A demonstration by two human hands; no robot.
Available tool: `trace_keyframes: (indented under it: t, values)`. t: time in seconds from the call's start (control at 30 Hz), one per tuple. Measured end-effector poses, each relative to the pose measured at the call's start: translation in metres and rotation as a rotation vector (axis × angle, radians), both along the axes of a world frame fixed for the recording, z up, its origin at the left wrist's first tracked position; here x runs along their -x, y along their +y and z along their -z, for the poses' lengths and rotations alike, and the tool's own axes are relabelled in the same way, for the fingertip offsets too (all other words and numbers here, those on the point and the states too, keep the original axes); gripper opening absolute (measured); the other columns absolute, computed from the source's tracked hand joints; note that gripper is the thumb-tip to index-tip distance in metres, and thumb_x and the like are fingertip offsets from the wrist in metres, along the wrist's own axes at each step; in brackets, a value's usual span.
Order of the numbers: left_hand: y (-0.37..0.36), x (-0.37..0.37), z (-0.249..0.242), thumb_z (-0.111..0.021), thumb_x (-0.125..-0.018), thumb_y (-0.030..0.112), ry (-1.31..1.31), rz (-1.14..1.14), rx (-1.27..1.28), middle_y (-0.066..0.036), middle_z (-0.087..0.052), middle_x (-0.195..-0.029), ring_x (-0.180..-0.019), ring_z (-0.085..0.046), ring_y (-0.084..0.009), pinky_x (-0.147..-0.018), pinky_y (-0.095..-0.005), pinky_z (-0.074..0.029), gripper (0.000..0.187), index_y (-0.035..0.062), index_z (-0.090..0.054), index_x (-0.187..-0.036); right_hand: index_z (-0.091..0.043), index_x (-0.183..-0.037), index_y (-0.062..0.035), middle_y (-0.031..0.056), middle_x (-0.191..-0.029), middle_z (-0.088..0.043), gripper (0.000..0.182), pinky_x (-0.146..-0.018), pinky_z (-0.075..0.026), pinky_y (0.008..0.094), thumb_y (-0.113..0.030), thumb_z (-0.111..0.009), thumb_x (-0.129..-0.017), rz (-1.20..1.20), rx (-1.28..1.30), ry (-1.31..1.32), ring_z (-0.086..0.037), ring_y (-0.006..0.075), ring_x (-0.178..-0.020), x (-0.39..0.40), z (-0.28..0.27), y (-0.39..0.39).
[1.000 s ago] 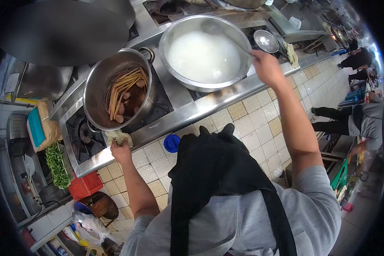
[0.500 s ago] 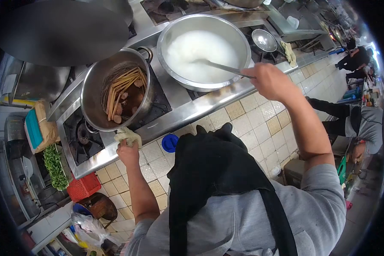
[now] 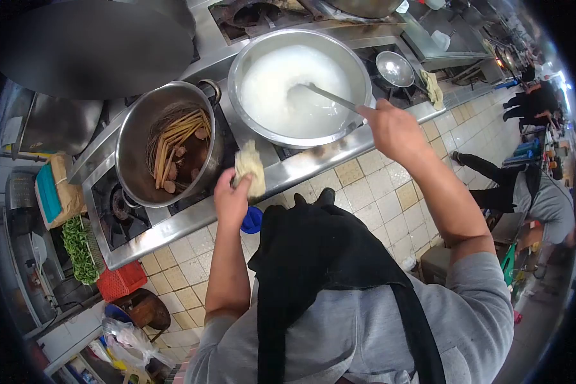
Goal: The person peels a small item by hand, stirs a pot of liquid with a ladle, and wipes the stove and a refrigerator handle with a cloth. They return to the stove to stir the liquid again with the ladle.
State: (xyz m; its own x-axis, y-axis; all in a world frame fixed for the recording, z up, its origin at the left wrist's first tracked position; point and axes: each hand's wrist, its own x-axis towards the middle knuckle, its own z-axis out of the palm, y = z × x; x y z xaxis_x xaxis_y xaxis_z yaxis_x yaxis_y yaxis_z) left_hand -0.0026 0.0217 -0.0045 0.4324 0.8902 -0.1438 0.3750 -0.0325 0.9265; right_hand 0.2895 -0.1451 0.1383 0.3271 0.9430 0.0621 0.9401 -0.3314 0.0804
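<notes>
My right hand (image 3: 393,128) is closed round the handle of a metal ladle (image 3: 334,97). The ladle's far end dips into cloudy white liquid (image 3: 269,80) inside a wide metal basin (image 3: 238,118) on the stove, so its bowl is hidden. Bunched in the fingers of my left hand (image 3: 232,195) is a pale yellow cloth (image 3: 249,169), held above the stove's front edge between basin and pot. Left of that hand stands a deep steel pot (image 3: 123,169) with brown liquid, long yellowish stalks (image 3: 182,128) and round brown pieces in it.
A metal strainer or ladle bowl (image 3: 395,69) rests at the right burner, near another cloth (image 3: 432,88). Green vegetables (image 3: 80,251) and a red basket (image 3: 121,280) are at the left. A blue round object (image 3: 251,221) lies low by the stove. Another person (image 3: 544,198) stands at the right.
My left hand has lifted the cloth from the stove's front edge below the pot and carried it right, towards the basin. The ladle has shifted slightly in the white liquid.
</notes>
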Motion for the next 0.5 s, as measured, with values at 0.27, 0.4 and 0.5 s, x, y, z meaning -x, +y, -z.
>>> trace_keyframes:
  t: [0.27,0.4,0.5]
  values:
    - [0.035,-0.075,-0.027,-0.063,-0.087,0.017,-0.379,-0.002,0.400,-0.009,-0.064,-0.095,-0.081,-0.060,-0.0126,-0.072,-0.0257,-0.047,0.029,-0.0048,-0.058,-0.106,-0.060,-0.115,-0.0111,0.0176,-0.094,-0.059,0.039,-0.067,-0.054,0.0410,-0.004,-0.051,-0.077,0.041,0.022,-0.047,-0.065,0.0333,-0.077,-0.045,0.016,0.051]
    - [0.032,-0.082,-0.028,-0.062,-0.087,0.016,-0.429,0.017,0.441,-0.009,-0.064,-0.096,-0.082,-0.061,-0.0131,-0.073,-0.0260,-0.048,0.028,-0.0045,-0.058,-0.106,-0.064,-0.094,-0.0048,0.0182,-0.085,-0.065,0.020,-0.068,-0.054,0.0402,-0.007,-0.051,-0.079,0.027,0.096,-0.087,-0.066,0.0322,-0.079,-0.069,-0.011,0.047]
    - [0.027,-0.084,-0.025,-0.062,-0.087,0.015,-0.465,0.021,0.481,-0.008,-0.064,-0.096,-0.082,-0.061,-0.0134,-0.074,-0.0261,-0.048,0.028,-0.0044,-0.058,-0.107,-0.065,-0.085,-0.0032,0.0196,-0.087,-0.066,0.017,-0.072,-0.053,0.0427,-0.008,-0.051,-0.078,0.045,0.160,-0.028,-0.065,0.0343,-0.083,-0.082,-0.035,0.036]
